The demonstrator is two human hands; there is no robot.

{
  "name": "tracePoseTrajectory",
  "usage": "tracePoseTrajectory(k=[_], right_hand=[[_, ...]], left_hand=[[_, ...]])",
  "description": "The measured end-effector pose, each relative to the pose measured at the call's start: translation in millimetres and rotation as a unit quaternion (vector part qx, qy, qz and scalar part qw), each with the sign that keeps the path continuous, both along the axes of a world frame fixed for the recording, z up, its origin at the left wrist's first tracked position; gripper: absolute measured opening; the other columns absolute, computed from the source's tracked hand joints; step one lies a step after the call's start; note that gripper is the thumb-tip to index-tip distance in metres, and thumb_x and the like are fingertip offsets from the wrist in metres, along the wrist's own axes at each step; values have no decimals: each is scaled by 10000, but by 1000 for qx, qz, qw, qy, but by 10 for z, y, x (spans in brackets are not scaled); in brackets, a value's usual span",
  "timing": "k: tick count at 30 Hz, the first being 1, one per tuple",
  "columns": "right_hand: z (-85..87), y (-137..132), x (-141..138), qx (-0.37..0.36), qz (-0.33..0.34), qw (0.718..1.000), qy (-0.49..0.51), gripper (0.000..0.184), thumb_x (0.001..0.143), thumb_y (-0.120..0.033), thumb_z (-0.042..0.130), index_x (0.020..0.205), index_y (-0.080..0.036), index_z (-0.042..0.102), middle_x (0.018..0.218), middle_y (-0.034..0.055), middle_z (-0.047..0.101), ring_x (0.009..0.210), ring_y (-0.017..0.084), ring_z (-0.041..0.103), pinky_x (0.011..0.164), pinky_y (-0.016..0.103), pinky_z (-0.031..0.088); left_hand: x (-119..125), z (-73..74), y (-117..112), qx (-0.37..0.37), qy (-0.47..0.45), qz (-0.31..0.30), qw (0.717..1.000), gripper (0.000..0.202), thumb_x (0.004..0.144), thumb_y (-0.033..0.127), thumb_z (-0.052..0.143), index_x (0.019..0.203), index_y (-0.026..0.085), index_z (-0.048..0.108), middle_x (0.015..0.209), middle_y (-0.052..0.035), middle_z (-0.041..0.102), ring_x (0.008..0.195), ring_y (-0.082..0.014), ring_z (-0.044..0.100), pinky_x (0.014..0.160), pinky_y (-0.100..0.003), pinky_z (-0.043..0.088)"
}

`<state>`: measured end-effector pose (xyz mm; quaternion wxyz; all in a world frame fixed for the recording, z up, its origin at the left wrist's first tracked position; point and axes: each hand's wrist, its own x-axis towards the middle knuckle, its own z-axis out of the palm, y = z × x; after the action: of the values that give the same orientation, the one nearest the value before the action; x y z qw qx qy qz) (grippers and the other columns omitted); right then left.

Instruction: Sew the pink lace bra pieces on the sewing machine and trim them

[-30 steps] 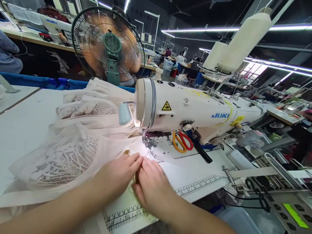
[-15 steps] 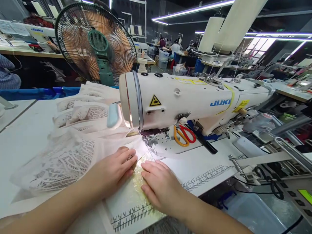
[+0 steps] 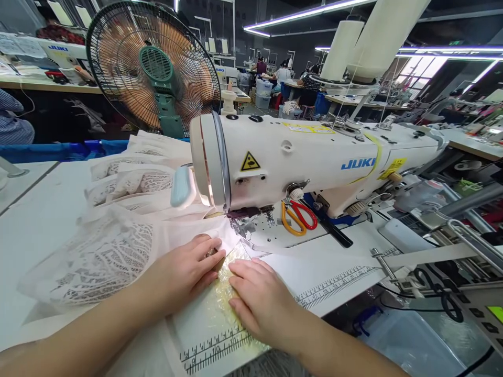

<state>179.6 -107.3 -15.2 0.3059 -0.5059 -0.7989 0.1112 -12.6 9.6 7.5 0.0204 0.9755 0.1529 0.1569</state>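
A pale pink, sheer fabric piece with lace cups (image 3: 106,256) spreads over the left of the sewing table, its edge running under the presser foot (image 3: 241,226) of a white sewing machine (image 3: 271,157). My left hand (image 3: 184,269) lies on this fabric just in front of the foot, fingers stretched forward and pressing down. Beside it my right hand (image 3: 261,296) rests on a strip of shiny, yellowish clear tape (image 3: 226,293) on the tabletop, fingers extended and slightly bent. Whatever lies under the palms is hidden.
Orange-and-red-handled scissors (image 3: 294,217) lie behind the needle area, near a black-handled tool (image 3: 334,233). More lace pieces (image 3: 145,175) are stacked at the left. A large fan (image 3: 157,68) stands behind. A metal tape guide (image 3: 387,269) sits at right, and printed rulers (image 3: 338,285) mark the table.
My left hand has slid slightly right and forward with the fabric edge, toward the presser foot. The right hand stays nearly in place. The camera view has shifted a little.
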Motion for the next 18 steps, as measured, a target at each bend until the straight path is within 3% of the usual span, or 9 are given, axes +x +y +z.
tracePoseTrajectory(k=[10, 18], right_hand=[[-19, 8, -26, 3, -5, 1000, -5, 208, 866, -189, 499, 1021, -147, 631, 1199, 116, 651, 1144, 266, 565, 1024, 446, 411], [25, -5, -48, 98, -14, 995, 21, 177, 881, -182, 462, 972, -154, 611, 1082, 110, 673, 1029, 240, 594, 909, 396, 472]], left_hand=[[5, -42, 239, 40, 27, 25, 999, 387, 996, 305, 285, 1103, 174, 633, 1155, -127, 630, 1043, -242, 600, 805, -314, 525], [4, -53, 413, 50, 52, 57, 996, 475, 990, 399, 268, 1115, 174, 667, 1187, -139, 642, 1055, -256, 630, 840, -339, 548]])
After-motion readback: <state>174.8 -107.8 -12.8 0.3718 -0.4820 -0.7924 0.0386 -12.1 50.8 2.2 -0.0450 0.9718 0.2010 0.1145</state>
